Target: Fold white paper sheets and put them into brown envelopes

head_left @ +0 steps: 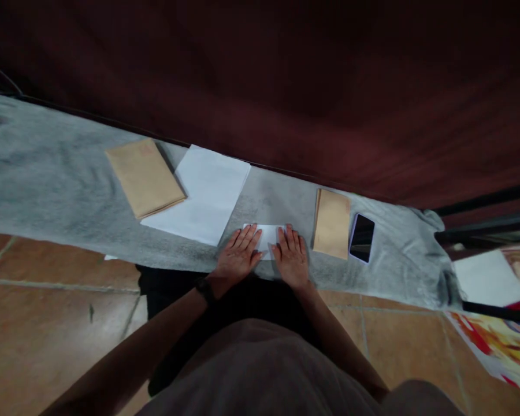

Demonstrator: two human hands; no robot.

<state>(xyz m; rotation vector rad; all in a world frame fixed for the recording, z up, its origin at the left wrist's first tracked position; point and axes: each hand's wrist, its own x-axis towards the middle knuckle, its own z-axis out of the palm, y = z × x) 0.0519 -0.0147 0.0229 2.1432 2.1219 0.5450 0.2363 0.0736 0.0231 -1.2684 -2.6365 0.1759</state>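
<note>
A small white sheet of paper (268, 237), apparently folded, lies on the grey cloth. My left hand (238, 254) rests flat on its left part, fingers stretched out and pointing away from me. On the right part, my right hand (292, 257) lies palm down with its fingers extended. Between the two hands the middle of the paper shows; the rest is hidden under them. To the left are larger white sheets (203, 193), and a stack of brown envelopes (145, 176) overlaps their left side. Right of my right hand lies another brown envelope stack (333, 224).
A phone (362, 238) with a dark screen lies beside the right envelopes. The grey cloth (60, 167) covers a narrow surface, bounded behind by a dark red curtain-like fabric (260, 86). Colourful printed material (502, 346) is at the far right, above the tiled floor (56, 329).
</note>
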